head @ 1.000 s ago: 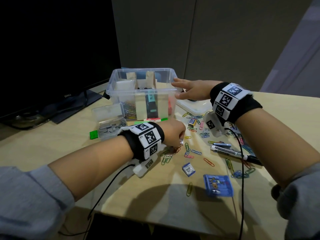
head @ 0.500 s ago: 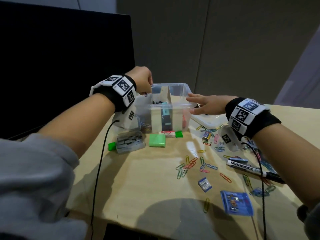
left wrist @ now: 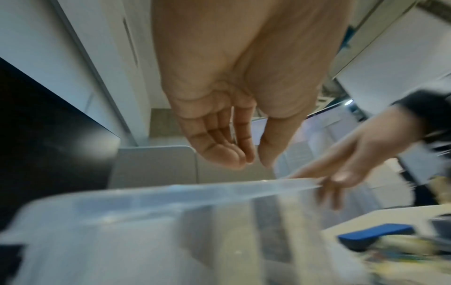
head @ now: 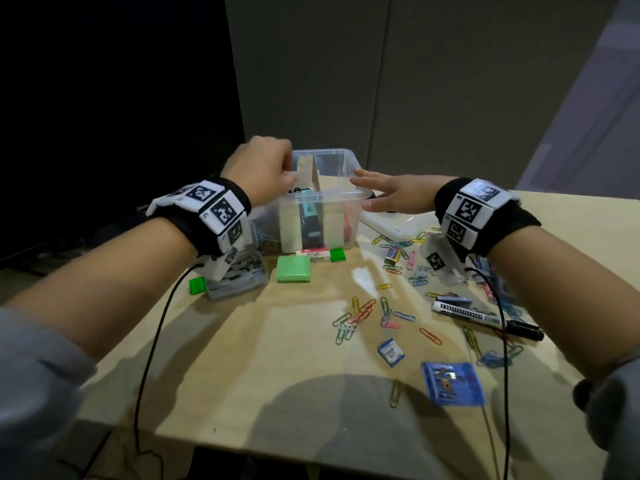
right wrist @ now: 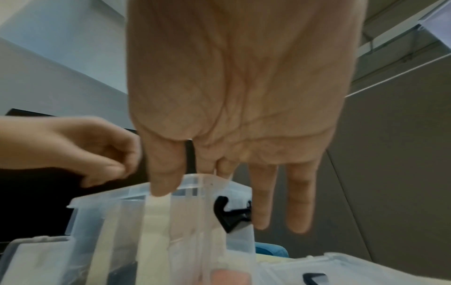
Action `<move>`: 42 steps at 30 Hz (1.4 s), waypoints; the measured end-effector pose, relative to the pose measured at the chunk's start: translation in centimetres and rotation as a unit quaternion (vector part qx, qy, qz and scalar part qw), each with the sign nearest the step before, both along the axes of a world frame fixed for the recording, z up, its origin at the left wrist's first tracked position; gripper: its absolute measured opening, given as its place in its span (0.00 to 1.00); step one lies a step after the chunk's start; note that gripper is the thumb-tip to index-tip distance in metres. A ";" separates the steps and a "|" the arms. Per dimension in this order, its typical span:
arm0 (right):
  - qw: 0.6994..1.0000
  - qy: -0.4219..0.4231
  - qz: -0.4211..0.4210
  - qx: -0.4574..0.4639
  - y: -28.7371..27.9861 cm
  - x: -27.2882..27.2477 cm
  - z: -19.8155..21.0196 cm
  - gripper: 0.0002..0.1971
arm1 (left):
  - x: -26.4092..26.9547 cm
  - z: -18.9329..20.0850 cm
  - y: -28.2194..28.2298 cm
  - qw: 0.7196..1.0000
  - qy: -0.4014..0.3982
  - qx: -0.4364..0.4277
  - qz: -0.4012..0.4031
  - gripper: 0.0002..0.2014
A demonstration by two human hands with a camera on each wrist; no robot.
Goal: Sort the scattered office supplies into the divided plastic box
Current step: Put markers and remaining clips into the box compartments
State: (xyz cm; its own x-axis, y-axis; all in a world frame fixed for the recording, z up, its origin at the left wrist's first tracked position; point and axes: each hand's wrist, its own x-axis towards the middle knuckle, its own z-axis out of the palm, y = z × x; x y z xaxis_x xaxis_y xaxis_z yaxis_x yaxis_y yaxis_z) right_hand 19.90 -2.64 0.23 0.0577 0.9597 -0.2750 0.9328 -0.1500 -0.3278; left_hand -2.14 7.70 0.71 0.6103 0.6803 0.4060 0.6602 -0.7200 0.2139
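clear plastic forms the divided box [head: 320,216], which is set at the far side of the table [head: 263,358] with cardboard dividers [head: 308,174] standing upright inside it and a teal marker [head: 308,216] seen in the middle compartment. the left hand [head: 263,171] is held above the box's left part, fingers loosely bent with the fingertips [left wrist: 234,156] close to the thumb; nothing is seen held between them. the right hand [head: 391,194] is laid flat and open against the box's right rim, fingers straight. coloured paper clips [head: 367,315] are scattered on the table in front, near a white marker [head: 485,315], a blue card [head: 452,382] and a green eraser [head: 293,268].
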 end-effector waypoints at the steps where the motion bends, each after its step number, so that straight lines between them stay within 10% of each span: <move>1: 1.000 0.009 0.001 0.004 -0.1 0.3 -0.2 0.33 | 0.1 -0.3 -1.2 0.998 0.006 -0.003 -0.056 0.04; 6: 0.986 0.117 -0.064 0.096 -1.1 1.7 -1.3 0.39 | 0.3 -4.3 -6.3 0.932 0.275 -0.118 -0.205 0.20; 14: 0.981 -0.165 -0.088 -0.046 -2.8 2.3 -4.3 0.30 | -0.3 -7.5 -10.7 0.820 0.474 -0.119 -0.298 0.31; 42: 0.952 -0.193 0.075 -0.225 -5.0 -3.3 -3.9 0.35 | -0.6 -8.3 -10.9 0.825 0.477 -0.145 -0.266 0.36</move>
